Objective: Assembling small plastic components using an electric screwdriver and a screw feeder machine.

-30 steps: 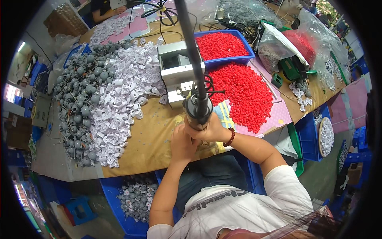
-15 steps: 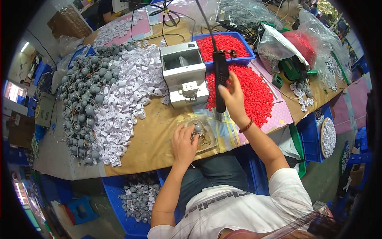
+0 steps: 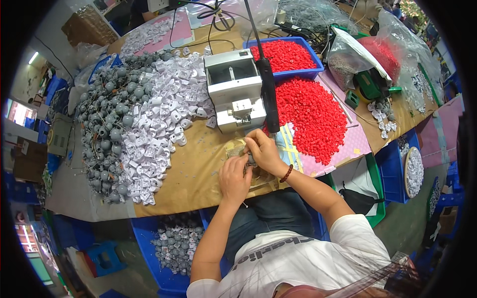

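Observation:
My left hand (image 3: 234, 180) is closed around a small grey ball-shaped part (image 3: 251, 159) at the table's near edge. Over the same spot, my right hand (image 3: 265, 155) has its fingers pinched together beside the left fingertips. Whatever the right fingers hold is hidden. Both hands are above a clear flat block (image 3: 263, 187) lying on the brown table cover. A black electric screwdriver (image 3: 269, 97) hangs upright just beyond my right hand. Left of it stands a grey-white screw feeder (image 3: 237, 94).
White plastic parts (image 3: 164, 109) and grey balls with wires (image 3: 107, 119) are heaped at left. Red pieces (image 3: 315, 119) form a pile at right, before a blue bin (image 3: 298, 73) of more. Below the table edge sits another blue bin (image 3: 149, 258).
My right hand has left the screwdriver's side and come down to the left hand and the grey part. The screwdriver has swung slightly and hangs free. My left hand stays nearly in place.

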Tool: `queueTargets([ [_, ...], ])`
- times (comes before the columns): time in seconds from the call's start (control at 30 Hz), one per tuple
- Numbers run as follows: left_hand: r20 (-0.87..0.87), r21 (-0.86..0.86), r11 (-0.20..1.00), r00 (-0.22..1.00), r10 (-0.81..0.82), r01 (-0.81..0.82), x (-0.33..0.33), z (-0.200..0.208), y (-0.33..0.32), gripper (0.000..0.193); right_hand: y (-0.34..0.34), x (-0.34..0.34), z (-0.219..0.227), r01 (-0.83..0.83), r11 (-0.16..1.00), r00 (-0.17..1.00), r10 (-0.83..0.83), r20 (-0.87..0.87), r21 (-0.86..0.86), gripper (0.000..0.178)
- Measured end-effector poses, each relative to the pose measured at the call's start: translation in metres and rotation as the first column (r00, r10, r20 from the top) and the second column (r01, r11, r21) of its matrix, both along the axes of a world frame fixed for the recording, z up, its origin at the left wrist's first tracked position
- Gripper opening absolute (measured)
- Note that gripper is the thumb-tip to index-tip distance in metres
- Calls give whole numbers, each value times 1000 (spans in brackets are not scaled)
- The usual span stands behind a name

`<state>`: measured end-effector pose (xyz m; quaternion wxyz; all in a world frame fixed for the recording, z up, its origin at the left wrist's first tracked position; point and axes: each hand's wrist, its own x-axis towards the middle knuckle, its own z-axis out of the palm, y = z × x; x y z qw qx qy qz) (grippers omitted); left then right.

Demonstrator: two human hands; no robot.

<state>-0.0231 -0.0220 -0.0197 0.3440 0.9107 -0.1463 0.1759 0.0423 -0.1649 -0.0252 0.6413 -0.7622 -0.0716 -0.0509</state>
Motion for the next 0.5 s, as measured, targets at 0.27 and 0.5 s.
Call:
queueTargets([
  [0.27, -193, -149, 981, 969, -156, 128, -41, 35, 68, 37, -41, 8, 23, -326, 943, 919, 331, -212, 63, 14],
  [0.5, -708, 227, 974, 681, 186, -31, -133, 76, 230, 65, -140, 35, 25, 64, 761, 954, 144, 264, -646, 16],
])
